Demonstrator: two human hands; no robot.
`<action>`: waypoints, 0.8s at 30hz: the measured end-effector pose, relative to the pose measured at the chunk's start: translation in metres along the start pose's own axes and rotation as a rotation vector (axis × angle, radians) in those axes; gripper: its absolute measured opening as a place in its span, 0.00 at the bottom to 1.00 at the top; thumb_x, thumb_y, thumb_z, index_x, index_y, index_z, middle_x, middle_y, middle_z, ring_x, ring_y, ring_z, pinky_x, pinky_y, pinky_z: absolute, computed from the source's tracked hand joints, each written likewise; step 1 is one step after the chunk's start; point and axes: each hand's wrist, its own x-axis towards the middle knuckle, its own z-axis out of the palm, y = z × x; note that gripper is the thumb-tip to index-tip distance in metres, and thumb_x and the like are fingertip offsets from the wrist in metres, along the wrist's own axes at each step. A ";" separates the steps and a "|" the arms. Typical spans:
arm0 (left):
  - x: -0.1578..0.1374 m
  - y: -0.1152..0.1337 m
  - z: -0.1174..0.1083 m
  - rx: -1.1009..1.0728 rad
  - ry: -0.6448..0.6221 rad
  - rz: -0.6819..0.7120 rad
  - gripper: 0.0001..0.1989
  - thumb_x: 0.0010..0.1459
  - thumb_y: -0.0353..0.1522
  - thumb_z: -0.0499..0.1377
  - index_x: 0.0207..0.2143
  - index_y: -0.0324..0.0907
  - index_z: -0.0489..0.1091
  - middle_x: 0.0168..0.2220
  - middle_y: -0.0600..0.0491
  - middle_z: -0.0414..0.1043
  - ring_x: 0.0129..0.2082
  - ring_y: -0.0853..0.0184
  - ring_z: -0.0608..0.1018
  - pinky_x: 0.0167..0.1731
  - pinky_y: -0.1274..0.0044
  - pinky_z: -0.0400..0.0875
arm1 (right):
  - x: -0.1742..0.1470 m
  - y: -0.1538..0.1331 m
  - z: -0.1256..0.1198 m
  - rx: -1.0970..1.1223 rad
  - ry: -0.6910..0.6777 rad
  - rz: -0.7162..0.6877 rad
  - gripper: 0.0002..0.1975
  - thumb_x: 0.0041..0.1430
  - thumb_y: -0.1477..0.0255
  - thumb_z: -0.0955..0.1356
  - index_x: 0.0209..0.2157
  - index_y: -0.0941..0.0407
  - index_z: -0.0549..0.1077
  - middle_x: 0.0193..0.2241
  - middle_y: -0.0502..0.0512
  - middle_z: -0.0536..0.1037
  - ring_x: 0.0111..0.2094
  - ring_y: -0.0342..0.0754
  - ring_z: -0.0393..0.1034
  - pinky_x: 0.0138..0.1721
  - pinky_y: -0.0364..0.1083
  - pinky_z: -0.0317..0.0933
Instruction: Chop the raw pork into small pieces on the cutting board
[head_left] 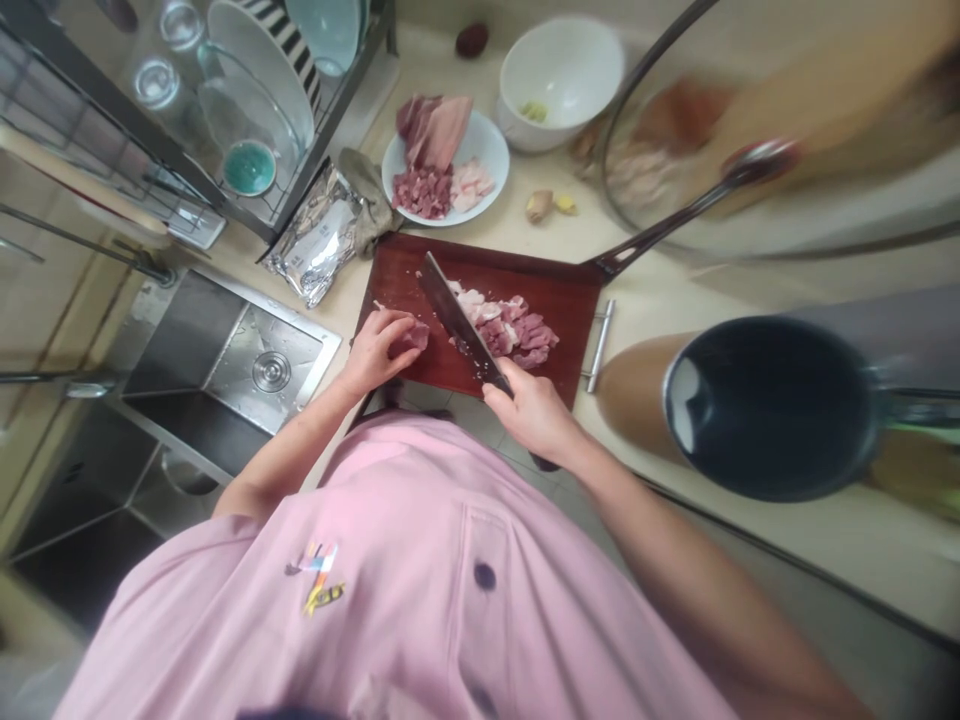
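Note:
My right hand (529, 405) is closed round the handle of a dark-bladed kitchen knife (459, 318), whose blade slants away over the red-brown cutting board (394, 270). To the right of the blade lies a heap of cut meat (514, 325), pink with pale fatty bits. On the board's left side, my left hand (382, 348) has its fingers curled over a piece of raw meat (412, 338), partly hidden under them. A gap of bare board separates that piece from the blade. Small scraps stick to the blade.
Behind the board stand a plate (499, 150) of meat and a white bowl (562, 70). Ginger (540, 206) lies nearby. A dark pot (772, 410) stands right, a steel sink (247, 350) left. A dish rack (330, 130) and a silver packet (315, 240) sit back left.

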 end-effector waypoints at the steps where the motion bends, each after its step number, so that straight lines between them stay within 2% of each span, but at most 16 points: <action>1: 0.000 0.002 0.000 -0.013 0.041 -0.018 0.18 0.58 0.40 0.60 0.48 0.42 0.67 0.49 0.46 0.69 0.49 0.62 0.71 0.50 0.69 0.66 | 0.000 -0.004 0.001 -0.029 -0.003 -0.007 0.16 0.58 0.67 0.60 0.45 0.56 0.70 0.23 0.52 0.73 0.24 0.48 0.68 0.29 0.44 0.57; 4: -0.002 0.009 0.007 0.018 0.180 -0.105 0.15 0.59 0.41 0.58 0.44 0.42 0.69 0.48 0.46 0.70 0.49 0.62 0.71 0.52 0.67 0.65 | -0.001 -0.011 0.005 -0.114 -0.021 -0.026 0.18 0.58 0.68 0.59 0.47 0.57 0.70 0.24 0.54 0.75 0.25 0.49 0.69 0.30 0.44 0.57; 7: -0.002 0.012 0.021 0.050 0.211 -0.132 0.08 0.61 0.36 0.56 0.39 0.43 0.72 0.43 0.49 0.74 0.46 0.64 0.72 0.49 0.68 0.66 | -0.004 -0.014 0.008 -0.190 -0.026 -0.044 0.19 0.59 0.69 0.58 0.49 0.58 0.69 0.24 0.55 0.75 0.25 0.50 0.70 0.29 0.44 0.55; 12: -0.001 0.008 0.033 0.088 0.282 -0.181 0.05 0.59 0.32 0.57 0.33 0.43 0.73 0.37 0.51 0.75 0.41 0.65 0.73 0.44 0.72 0.69 | -0.015 -0.008 0.008 -0.311 -0.039 -0.108 0.18 0.60 0.69 0.58 0.49 0.56 0.69 0.24 0.54 0.76 0.24 0.50 0.70 0.27 0.44 0.52; 19: -0.003 0.006 0.033 0.104 0.290 -0.226 0.04 0.56 0.33 0.61 0.29 0.42 0.72 0.34 0.52 0.73 0.38 0.66 0.73 0.41 0.75 0.68 | -0.025 0.000 0.000 -0.366 -0.132 -0.117 0.17 0.61 0.70 0.58 0.50 0.55 0.67 0.27 0.54 0.77 0.26 0.50 0.71 0.26 0.44 0.50; 24: -0.001 0.010 0.031 0.077 0.240 -0.256 0.04 0.57 0.33 0.59 0.32 0.43 0.72 0.37 0.51 0.74 0.40 0.66 0.73 0.44 0.74 0.68 | -0.005 -0.010 0.003 -0.415 -0.201 -0.079 0.17 0.60 0.70 0.59 0.50 0.56 0.67 0.27 0.55 0.77 0.27 0.52 0.72 0.26 0.44 0.50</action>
